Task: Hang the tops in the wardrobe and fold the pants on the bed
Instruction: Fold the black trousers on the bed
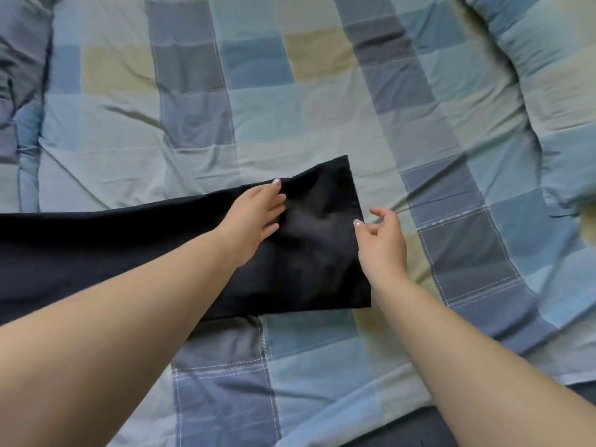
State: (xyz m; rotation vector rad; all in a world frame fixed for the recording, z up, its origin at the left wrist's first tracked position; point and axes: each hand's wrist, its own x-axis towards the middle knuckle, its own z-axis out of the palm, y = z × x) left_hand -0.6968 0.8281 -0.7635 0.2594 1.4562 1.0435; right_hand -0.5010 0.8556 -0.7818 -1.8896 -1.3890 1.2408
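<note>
Dark navy pants lie flat across the bed, running from the left edge of the view to a straight hem end near the middle. My left hand rests flat on the fabric near the far edge of the leg, fingers straight. My right hand is at the hem end, with thumb and fingertips at the cloth's edge and fingers loosely curled; a pinch on the hem cannot be made out for sure.
The bed is covered by a checked quilt in blue, grey and pale yellow squares. The quilt bunches into thick folds at the far right and at the left. A dark strip shows at the bottom right corner.
</note>
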